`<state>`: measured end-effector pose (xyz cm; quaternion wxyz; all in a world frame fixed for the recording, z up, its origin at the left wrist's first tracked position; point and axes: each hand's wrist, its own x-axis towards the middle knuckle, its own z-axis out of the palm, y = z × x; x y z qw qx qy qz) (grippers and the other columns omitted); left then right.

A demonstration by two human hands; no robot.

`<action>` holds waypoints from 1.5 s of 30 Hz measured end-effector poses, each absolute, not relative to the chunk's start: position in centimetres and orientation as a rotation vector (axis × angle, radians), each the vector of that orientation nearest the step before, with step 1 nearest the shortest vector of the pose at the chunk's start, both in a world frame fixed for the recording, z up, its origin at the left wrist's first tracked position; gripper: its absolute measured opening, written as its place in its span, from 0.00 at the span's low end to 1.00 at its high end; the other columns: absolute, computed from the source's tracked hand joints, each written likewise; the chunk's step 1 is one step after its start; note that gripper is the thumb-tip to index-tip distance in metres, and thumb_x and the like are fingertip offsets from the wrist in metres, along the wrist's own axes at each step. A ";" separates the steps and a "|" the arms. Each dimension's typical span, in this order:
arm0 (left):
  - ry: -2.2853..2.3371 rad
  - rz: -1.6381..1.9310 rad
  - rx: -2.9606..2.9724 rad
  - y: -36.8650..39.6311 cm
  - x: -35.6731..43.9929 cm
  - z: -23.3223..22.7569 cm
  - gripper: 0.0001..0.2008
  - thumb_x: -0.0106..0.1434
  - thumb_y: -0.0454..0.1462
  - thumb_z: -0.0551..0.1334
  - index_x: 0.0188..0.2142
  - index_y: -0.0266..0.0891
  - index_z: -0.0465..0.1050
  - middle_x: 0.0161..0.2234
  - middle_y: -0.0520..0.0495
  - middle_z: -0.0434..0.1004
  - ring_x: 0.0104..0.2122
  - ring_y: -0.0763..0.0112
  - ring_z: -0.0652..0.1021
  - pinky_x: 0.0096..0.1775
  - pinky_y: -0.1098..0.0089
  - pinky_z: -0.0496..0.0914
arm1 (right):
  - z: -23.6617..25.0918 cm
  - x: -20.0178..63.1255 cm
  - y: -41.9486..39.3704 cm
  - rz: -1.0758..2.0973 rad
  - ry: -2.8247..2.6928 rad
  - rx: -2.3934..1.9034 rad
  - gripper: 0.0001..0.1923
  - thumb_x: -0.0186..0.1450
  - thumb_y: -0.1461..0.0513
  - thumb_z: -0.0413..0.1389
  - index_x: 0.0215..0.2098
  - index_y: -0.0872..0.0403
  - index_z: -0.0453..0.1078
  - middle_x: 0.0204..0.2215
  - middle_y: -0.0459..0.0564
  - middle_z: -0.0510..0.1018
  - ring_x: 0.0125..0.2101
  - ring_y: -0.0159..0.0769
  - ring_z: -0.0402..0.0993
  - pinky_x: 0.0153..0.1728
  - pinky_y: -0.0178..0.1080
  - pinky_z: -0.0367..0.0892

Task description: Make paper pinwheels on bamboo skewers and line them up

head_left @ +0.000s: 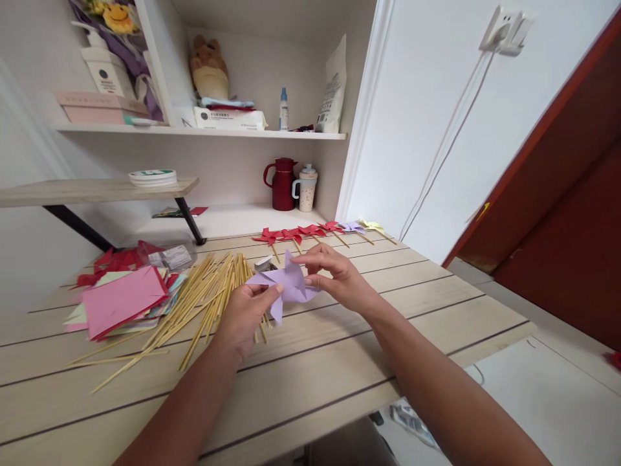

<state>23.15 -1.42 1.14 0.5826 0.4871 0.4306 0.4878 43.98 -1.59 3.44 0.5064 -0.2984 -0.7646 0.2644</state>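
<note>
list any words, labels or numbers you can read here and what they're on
None can be read for certain.
White box on the shelf: dark print, too small.
Pump bottle: label blurred.
White bag: print too small.
Round white lids: green marking, unreadable.
Purple paper between left hand and right hand: blank.

Print on the white box (230,118), pump bottle (104,68) and white bag (334,90) on the shelf, all too small to read

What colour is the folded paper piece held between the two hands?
Light purple, a lilac shade. The folded paper shows best in the head view, the only one here.
</note>
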 end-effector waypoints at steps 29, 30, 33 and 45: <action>1.073 1.116 1.209 -1.8 23.6 1.3 0.15 0.45 0.44 0.75 0.28 0.35 0.82 0.28 0.44 0.82 0.26 0.69 0.76 0.29 0.71 0.67 | 3.5 43.0 -1.7 0.571 -1.784 -0.942 0.09 0.60 0.55 0.67 0.28 0.51 0.78 0.30 0.46 0.68 0.30 0.33 0.64 0.29 0.36 0.62; 1.070 1.113 1.206 -1.8 23.6 1.3 0.15 0.45 0.44 0.75 0.28 0.36 0.82 0.28 0.44 0.82 0.26 0.70 0.76 0.30 0.71 0.67 | 3.5 43.0 -1.8 0.557 -1.787 -0.945 0.09 0.60 0.54 0.67 0.28 0.51 0.78 0.30 0.46 0.68 0.30 0.33 0.64 0.29 0.36 0.62; 1.056 1.109 1.207 -1.7 23.6 1.2 0.14 0.46 0.44 0.75 0.29 0.36 0.82 0.30 0.44 0.83 0.28 0.70 0.77 0.31 0.72 0.68 | 3.5 42.9 -1.8 0.520 -1.801 -0.954 0.10 0.60 0.54 0.67 0.28 0.51 0.78 0.30 0.46 0.68 0.30 0.33 0.63 0.29 0.36 0.62; 1.033 1.098 1.205 -1.8 23.8 1.1 0.14 0.47 0.43 0.74 0.32 0.36 0.83 0.30 0.43 0.83 0.29 0.69 0.77 0.30 0.72 0.68 | 3.8 42.4 -2.3 0.470 -1.827 -0.940 0.09 0.60 0.56 0.67 0.27 0.52 0.78 0.29 0.47 0.67 0.29 0.32 0.63 0.28 0.36 0.63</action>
